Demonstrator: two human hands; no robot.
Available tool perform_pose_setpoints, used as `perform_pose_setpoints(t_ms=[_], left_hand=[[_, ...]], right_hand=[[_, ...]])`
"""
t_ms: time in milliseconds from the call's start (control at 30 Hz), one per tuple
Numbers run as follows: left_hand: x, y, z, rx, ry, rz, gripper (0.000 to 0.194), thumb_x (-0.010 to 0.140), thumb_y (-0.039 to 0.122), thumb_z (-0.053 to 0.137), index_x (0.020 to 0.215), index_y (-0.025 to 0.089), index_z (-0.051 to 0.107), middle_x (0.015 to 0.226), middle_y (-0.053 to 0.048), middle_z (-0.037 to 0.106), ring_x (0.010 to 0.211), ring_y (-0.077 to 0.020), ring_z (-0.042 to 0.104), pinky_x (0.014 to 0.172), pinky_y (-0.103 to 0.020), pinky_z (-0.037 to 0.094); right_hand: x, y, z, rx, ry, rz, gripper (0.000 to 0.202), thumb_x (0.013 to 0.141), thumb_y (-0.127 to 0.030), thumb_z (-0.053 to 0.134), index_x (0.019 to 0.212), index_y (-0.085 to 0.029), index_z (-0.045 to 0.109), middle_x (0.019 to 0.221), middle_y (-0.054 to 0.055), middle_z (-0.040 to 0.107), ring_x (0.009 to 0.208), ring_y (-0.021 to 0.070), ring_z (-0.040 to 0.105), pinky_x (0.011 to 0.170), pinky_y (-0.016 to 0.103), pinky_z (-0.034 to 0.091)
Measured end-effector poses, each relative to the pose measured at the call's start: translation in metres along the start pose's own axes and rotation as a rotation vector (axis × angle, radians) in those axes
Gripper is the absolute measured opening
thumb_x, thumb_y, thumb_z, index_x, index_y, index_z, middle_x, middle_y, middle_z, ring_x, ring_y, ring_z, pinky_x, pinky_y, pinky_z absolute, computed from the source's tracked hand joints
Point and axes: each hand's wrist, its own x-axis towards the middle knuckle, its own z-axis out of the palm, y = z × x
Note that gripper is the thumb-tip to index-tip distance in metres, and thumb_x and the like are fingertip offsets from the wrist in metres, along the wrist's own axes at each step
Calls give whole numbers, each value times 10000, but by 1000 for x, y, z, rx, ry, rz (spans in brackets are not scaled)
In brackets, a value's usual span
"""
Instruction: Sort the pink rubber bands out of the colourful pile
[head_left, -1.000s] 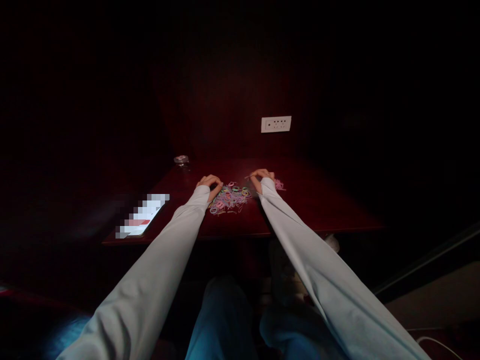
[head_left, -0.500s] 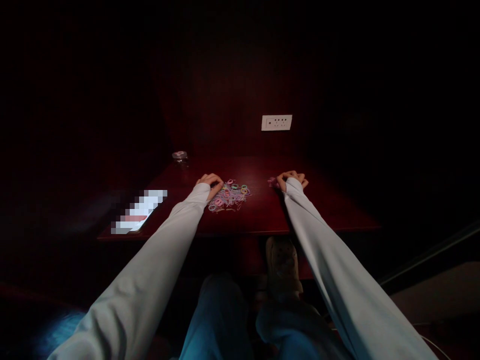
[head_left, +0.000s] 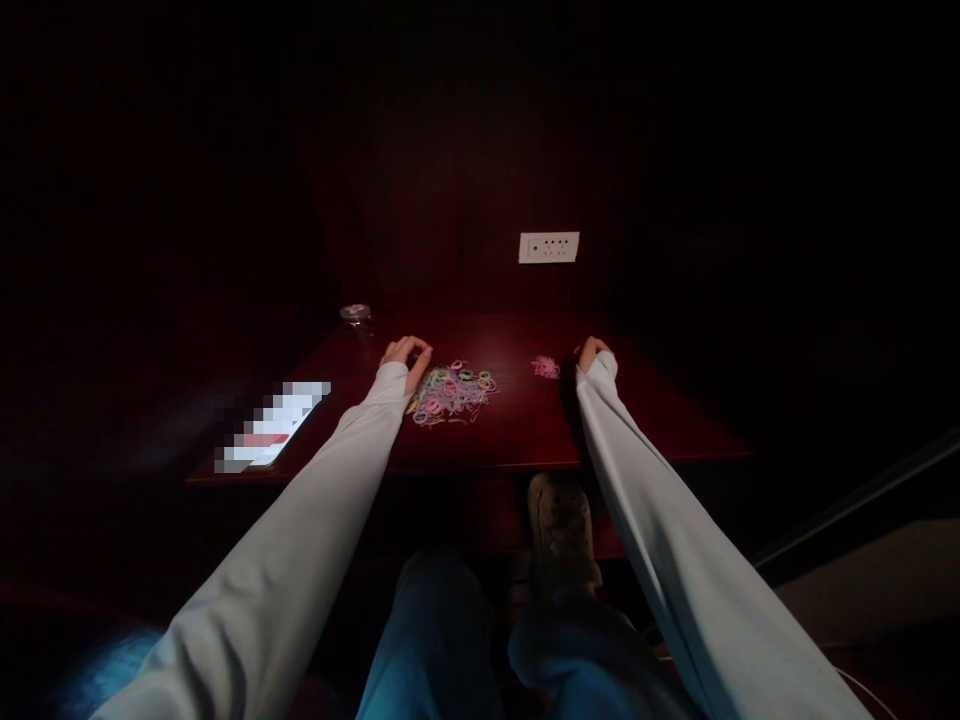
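Note:
A loose pile of small coloured rubber bands (head_left: 454, 393) lies on the dark red table. At the pile's left edge is my left hand (head_left: 406, 358), its thumb and fingers curved toward each other; whether anything is between the fingertips is too small to tell. A small bunch of pink bands (head_left: 545, 367) lies apart, to the right of the mixed pile. Just right of this bunch, my right hand (head_left: 595, 354) rests near the table with its fingers curled, and its fingertips are mostly hidden.
A lit phone (head_left: 281, 425) lies at the table's left. Behind it stands a small clear jar (head_left: 357, 317) with a lid. A white socket panel (head_left: 549, 247) is on the back wall. The front edge of the table (head_left: 480, 468) runs above the knees and a shoe.
My right hand has moved right, off the pink bunch, which now shows fully. My left hand has shifted slightly left and up, uncovering more of the mixed pile. The view has shifted a little.

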Motion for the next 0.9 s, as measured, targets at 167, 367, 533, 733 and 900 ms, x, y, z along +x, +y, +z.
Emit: perform_pose_setpoints(t_ms=[167,367,533,733,900], left_hand=[[14,-17,-1,-67,167,-82,301,983,321,402,797,223,617,952,-42,678,993,-219,596,984,-362,425],[16,-20,1,-165,347,-86,319,930,323,495,658,213,618,839,-46,646,894,-221,593,938,-383,452],[15,-19,1,-132,286,1,259,875,281,569,624,216,566,834,-18,657,864,-197,606,961,-378,435],[14,-19,1,-79,233,29,158,868,229,551,714,224,589,912,-26,694,938,-212,638,970,-376,430],[18,-25,0,-66,191,22,299,932,270,477,653,223,574,895,-31,710,936,-210,639,972,-375,415]], right_hand=[[-29,-43,-3,69,-219,-298,407,968,-405,448,693,-224,688,779,56,692,865,225,562,923,400,359],[-69,-79,-7,-84,-609,-785,363,993,-354,486,742,-215,708,802,64,707,902,212,547,877,357,350],[-72,-84,-10,-122,-610,-816,290,996,-306,499,807,-197,689,866,54,701,894,189,561,810,304,368],[-71,-82,-7,-12,-638,-772,294,997,-303,487,817,-210,700,871,36,688,878,172,572,775,281,394],[-70,-81,-5,-22,-597,-772,274,974,-281,506,796,-209,701,835,38,688,857,184,560,786,301,394]])
